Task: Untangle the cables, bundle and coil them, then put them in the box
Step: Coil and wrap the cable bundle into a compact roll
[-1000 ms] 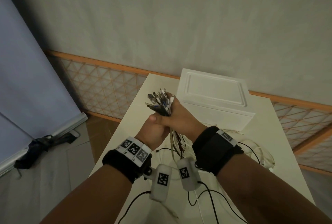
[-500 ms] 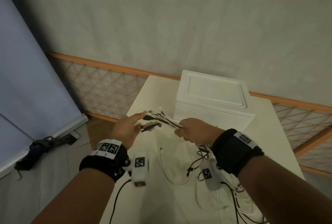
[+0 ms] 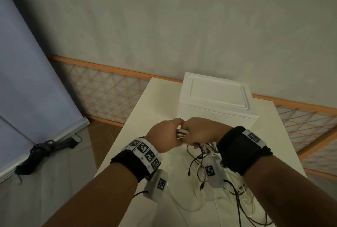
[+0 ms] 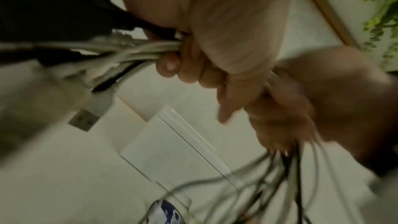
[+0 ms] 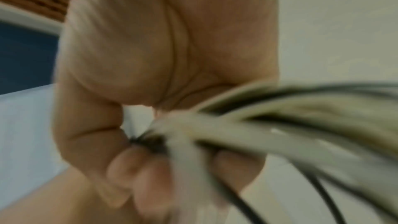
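A bundle of white and black cables (image 3: 182, 133) lies level between my two hands, above the white table (image 3: 145, 117) and in front of the closed white box (image 3: 217, 99). My left hand (image 3: 165, 133) grips the plug end, its fingers (image 4: 172, 60) curled round the strands (image 4: 133, 50), and a USB plug (image 4: 86, 120) sticks out past it. My right hand (image 3: 198, 130) touches the left and grips the same bundle (image 5: 247, 125) with curled fingers (image 5: 129, 168). Loose cable tails (image 3: 198, 164) hang from the right hand onto the table.
The box, lid on, stands at the table's far end against the wall. The table's left edge (image 3: 116, 146) drops to the floor, where a black object (image 3: 38, 152) lies by a blue screen (image 3: 27, 81). More slack cable (image 3: 242, 199) lies near my right forearm.
A second ago both hands held the bundle upright. The left hand then let go while the right lowered the bundle level. Now the left hand grips the plug end again beside the right.
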Demonstrator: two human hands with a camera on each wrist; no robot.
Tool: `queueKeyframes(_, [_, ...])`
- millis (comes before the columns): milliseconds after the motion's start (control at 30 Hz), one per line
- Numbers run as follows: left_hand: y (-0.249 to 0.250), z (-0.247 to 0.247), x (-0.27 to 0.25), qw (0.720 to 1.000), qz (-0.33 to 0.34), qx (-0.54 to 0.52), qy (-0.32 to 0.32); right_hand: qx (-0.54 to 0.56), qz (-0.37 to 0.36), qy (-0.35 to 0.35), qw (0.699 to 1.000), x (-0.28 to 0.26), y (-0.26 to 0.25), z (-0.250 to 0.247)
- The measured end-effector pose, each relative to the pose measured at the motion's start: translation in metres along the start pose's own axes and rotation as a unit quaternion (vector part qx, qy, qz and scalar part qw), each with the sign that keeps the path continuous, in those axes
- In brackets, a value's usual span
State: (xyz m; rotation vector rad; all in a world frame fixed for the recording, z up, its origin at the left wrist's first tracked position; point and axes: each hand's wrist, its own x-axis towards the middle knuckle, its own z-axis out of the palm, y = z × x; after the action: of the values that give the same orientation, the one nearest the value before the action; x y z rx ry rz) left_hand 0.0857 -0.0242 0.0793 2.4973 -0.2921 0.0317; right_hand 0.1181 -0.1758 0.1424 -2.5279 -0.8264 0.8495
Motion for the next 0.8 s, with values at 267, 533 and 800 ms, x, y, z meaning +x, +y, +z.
queueKeyframes(267, [-0.003, -0.01, 0.001, 0.974, -0.102, -0.2, -0.014, 0.03, 0.007, 0.219, 0.975, -0.012, 0.037, 0.007])
queueKeyframes(533, [0.021, -0.009, -0.006, 0.781, -0.159, -0.575, -0.188, 0.036, -0.094, 0.362, 0.927, -0.018, 0.014, -0.03])
queueKeyframes(800, [0.031, -0.007, -0.02, 0.785, -0.118, -0.56, -0.238, 0.083, -0.093, 0.371, 0.92, -0.01, 0.019, -0.031])
